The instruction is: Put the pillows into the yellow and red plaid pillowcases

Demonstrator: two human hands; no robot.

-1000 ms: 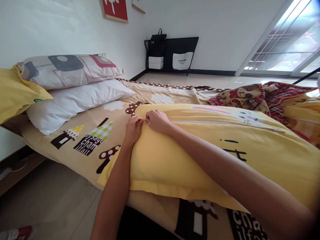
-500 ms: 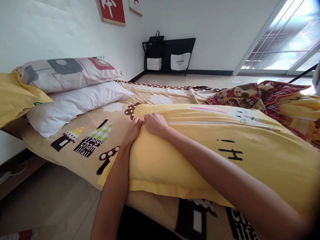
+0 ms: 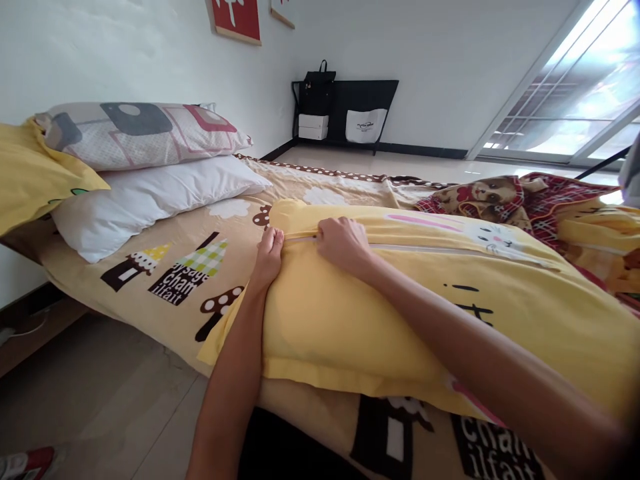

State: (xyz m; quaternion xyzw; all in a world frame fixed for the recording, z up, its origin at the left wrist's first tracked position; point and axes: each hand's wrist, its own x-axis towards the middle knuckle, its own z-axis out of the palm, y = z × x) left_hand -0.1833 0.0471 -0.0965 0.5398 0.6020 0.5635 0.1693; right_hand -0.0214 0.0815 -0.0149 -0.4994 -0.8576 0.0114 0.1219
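Note:
A stuffed yellow pillowcase (image 3: 325,313) with a printed rabbit face and black lettering lies across the bed in front of me. Along its upper side runs a pale zipper (image 3: 430,250). My left hand (image 3: 270,253) is closed on the pillowcase's corner, at the left end of the zipper line. My right hand (image 3: 345,243) pinches at the zipper a short way to the right; its fingertips mostly cover the zipper pull. The strip of zipper between my hands is taut, and the rest stretches on to the right past my right hand.
A white pillow (image 3: 165,200) lies under a patterned pillow (image 3: 150,133) at the left, beside another yellow piece of bedding (image 3: 45,177). A crumpled red plaid blanket (image 3: 545,200) is at the right. Beyond the patterned bedsheet (image 3: 235,227) stands a black rack (image 3: 367,97) with bags.
My right hand has slid to the right along the zipper, away from my left hand. My left hand still grips the corner. The view has shifted slightly.

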